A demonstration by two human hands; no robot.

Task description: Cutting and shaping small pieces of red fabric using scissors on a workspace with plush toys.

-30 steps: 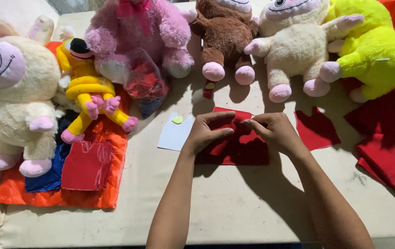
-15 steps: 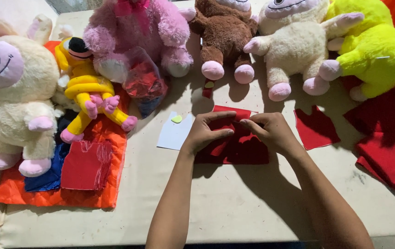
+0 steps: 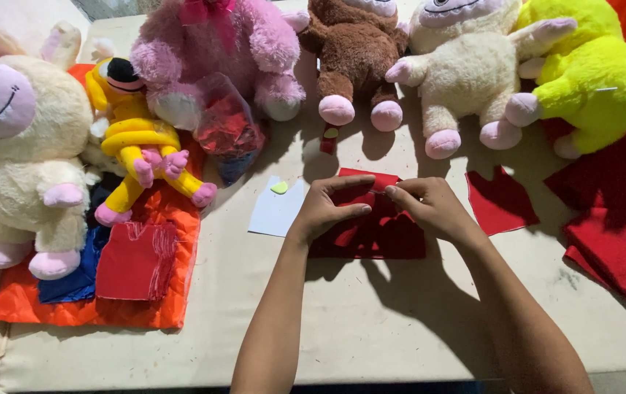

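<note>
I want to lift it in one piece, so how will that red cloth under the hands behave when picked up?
The red cloth looks thin and creased, so it is probably floppy and light. It lies flat, so rolling seems unlikely.

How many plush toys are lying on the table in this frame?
6. Cream bunny far left; yellow toy beside it; pink toy, brown toy and cream toy along the top; lime-green toy top right. Others may lie beyond the frame edges.

A beige cloth-covered table (image 3: 371,343) fills the view, lit from above, casting soft shadows.
</note>
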